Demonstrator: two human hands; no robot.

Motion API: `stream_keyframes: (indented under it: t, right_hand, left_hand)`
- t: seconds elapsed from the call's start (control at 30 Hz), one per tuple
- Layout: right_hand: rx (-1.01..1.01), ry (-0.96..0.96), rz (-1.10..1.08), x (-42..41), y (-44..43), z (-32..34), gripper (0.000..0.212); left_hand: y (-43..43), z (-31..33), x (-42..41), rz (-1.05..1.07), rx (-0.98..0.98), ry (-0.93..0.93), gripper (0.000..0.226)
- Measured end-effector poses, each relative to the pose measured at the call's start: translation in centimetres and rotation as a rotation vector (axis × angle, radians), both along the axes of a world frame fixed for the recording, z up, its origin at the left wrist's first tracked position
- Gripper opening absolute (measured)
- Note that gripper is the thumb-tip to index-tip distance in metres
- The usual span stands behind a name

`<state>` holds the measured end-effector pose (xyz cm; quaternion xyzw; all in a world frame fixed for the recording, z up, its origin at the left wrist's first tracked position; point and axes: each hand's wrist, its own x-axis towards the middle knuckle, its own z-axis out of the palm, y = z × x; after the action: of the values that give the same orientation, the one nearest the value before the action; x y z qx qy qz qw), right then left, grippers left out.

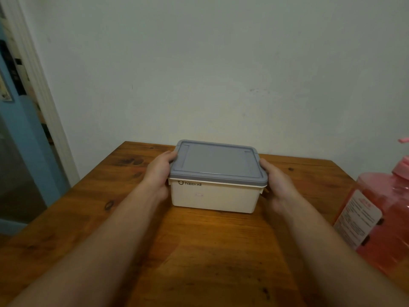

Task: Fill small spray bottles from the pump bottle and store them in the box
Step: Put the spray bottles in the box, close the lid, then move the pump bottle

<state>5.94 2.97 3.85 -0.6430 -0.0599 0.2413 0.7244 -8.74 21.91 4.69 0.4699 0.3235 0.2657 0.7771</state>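
We see a cream-white box [213,197] with a flat grey-blue lid [218,161] and small dark lettering on its front. Under the box, the table [199,251] is warm orange-brown wood with dark knots and streaked grain. Right of the box stands a translucent pink bottle [380,218] with a white label printed in red. Behind the box the wall [199,63] is plain pale grey-green.

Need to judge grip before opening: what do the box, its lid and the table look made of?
Box: cream, likely matte plastic with printed logo. Lid: grey, likely moulded plastic, raised rim, dull sheen. Table: wood, with visible grain and knots, seemingly varnished from its soft glare.
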Motion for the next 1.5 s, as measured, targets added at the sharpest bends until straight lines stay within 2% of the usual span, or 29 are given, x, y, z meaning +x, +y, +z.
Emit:
stream_keyframes:
  t: [0.17,0.4,0.67,0.83,1.1,1.27,1.3,1.4,1.5]
  right_hand:
    - [-0.015,-0.009,0.002,0.3,0.3,0.1,0.021]
    - [-0.014,0.016,0.018,0.7,0.4,-0.1,0.021]
    - [0.009,0.053,0.035,1.1,0.4,-0.4,0.021]
    - [0.020,0.068,0.035,1.5,0.5,-0.6,0.022]
    - [0.179,0.104,0.062,0.8,0.5,-1.7,0.034]
    - [0.324,0.125,0.006,0.1,0.2,-2.5,0.045]
    - [0.341,0.124,0.003,-0.1,0.2,-2.4,0.045]
    - [0.371,0.109,-0.008,-0.3,0.0,-2.5,0.045]
    - [0.395,0.096,-0.007,-0.3,-0.2,-2.4,0.042]
  left_hand:
    - [0.3,0.1,0.1,-0.027,-0.035,0.022,0.028]
    - [1.0,0.1,0.4,-0.043,-0.061,0.046,0.024]
    - [1.7,-0.6,0.7,-0.052,-0.069,0.047,0.023]
    - [2.2,-1.1,1.0,-0.077,-0.082,0.048,0.031]
    - [1.5,-2.2,0.8,-0.091,-0.197,-0.129,0.036]
    - [1.5,-3.3,0.4,-0.016,-0.294,-0.273,0.062]
    - [1.6,-3.4,0.3,-0.011,-0.297,-0.288,0.062]
    - [1.5,-3.5,0.4,0.002,-0.252,-0.322,0.039]
    - [1.5,-3.7,0.6,0.006,-0.209,-0.337,0.036]
